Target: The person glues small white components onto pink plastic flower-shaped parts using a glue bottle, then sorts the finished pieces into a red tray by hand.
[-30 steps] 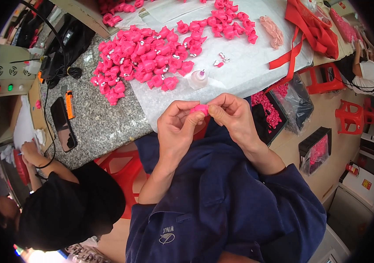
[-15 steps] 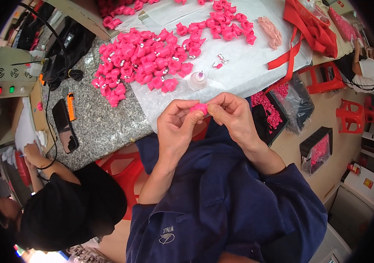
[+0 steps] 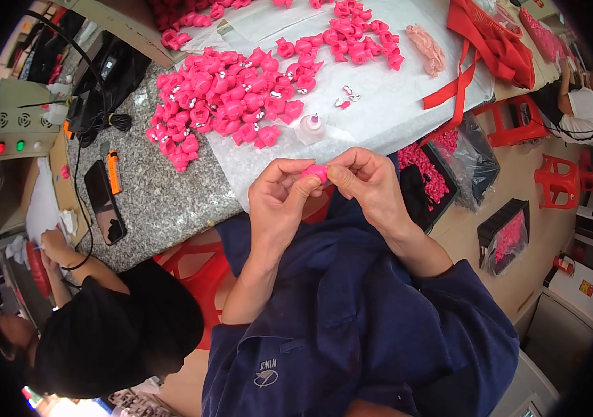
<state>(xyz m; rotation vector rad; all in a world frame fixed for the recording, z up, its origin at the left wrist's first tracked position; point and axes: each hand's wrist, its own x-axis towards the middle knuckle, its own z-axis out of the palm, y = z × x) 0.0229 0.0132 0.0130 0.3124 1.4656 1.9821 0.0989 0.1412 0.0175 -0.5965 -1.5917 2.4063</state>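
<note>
Speckled grey granite surface [image 3: 150, 187], polished, hard-edged; landmark for all entries. White plastic sheet [image 3: 394, 104], thin and faintly textured, spread over the surface's right part. Red fabric bag [image 3: 491, 42] with long flat straps, soft and crumpled, lying on the sheet's far right end. Heap of pink moulded pieces [image 3: 227, 97], small, rounded, glossy, some with white inserts, piled on the surface where the granite meets the sheet; a second looser scatter [image 3: 352, 35] lies farther back on the sheet. Black phone [image 3: 105, 212], flat and shiny, on the bare granite near the surface's left edge, an orange-and-black utility knife [image 3: 111, 172] just beside it. Small translucent bottle [image 3: 310, 128], squat with a narrow tip, standing on the sheet just in front of the heap. Left hand [image 3: 279, 205] and right hand [image 3: 369, 184], held together off the surface's near edge, above a dark blue garment; the grip of each is clenched by thumb and fingertips on a single pink piece [image 3: 316, 171], small and rounded, pinched between the two hands and mostly hidden by the fingers.
</note>
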